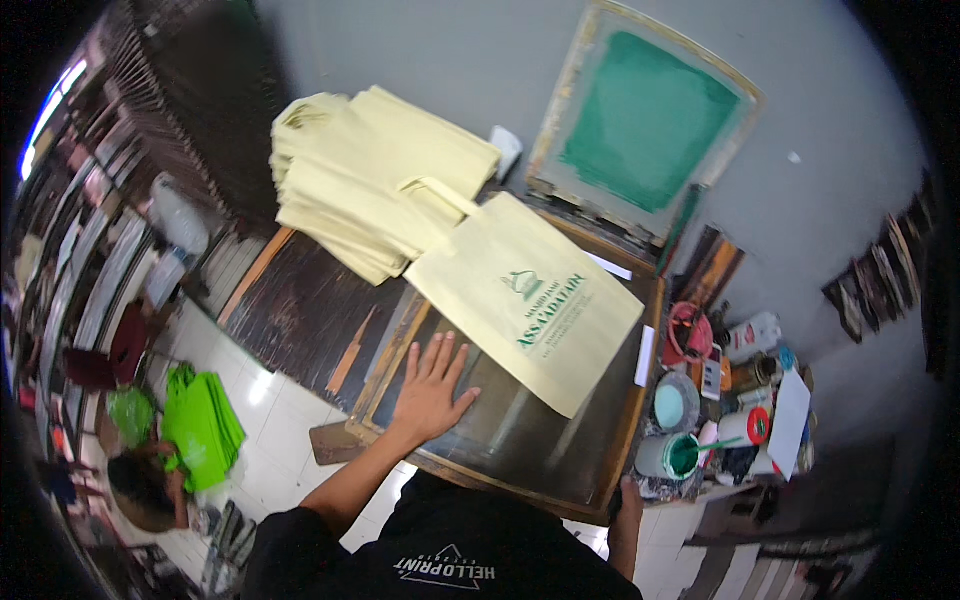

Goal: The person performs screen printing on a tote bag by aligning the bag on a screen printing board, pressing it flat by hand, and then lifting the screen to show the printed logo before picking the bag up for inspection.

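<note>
My left hand (432,392) lies flat with fingers spread on the near left part of a wood-framed dark panel (480,420), holding nothing. A cream fabric bag (480,270) with green print and a loop handle rests across the panel, beyond and to the right of that hand. Down at the panel's near right corner is my right hand (627,510), beside the wooden edge. Its fingers are mostly hidden, so whether it grips the edge is unclear. Farther left, a thick stack of cream bags (370,170) lies on a dark wooden table (300,300), touching the printed bag's handle.
A framed screen with a green coating (650,120) leans on the grey wall. To the right stand an open tub of green ink (668,456), a red container (688,333) and several bottles. At lower left, a person (150,485) is beside bright green bags (203,425) on the tiled floor.
</note>
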`<control>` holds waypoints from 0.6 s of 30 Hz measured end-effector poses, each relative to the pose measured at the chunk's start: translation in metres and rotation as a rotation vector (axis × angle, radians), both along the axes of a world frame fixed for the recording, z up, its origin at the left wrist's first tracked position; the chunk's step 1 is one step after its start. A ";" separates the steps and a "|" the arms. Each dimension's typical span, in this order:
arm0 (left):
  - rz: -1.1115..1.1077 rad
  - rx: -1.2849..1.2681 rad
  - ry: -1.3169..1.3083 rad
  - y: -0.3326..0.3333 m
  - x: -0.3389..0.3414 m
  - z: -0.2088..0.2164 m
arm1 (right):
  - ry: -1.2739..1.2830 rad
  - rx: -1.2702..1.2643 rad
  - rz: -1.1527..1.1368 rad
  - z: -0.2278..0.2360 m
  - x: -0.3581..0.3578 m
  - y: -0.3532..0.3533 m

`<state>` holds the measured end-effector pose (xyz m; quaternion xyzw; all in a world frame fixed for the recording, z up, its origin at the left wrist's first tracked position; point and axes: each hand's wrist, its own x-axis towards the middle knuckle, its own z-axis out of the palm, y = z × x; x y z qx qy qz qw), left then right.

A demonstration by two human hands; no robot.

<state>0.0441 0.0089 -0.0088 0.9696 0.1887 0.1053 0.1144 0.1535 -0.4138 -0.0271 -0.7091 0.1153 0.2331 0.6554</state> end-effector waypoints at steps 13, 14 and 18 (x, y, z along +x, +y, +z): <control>-0.029 -0.129 -0.120 0.003 0.001 -0.018 | -0.001 -0.025 0.225 -0.005 0.031 0.061; -0.001 -0.115 -0.175 0.003 -0.001 -0.016 | -0.009 -0.054 0.264 -0.003 0.032 0.077; 0.019 -0.161 -0.182 0.001 -0.006 -0.013 | -0.018 -0.120 0.413 -0.002 0.031 0.128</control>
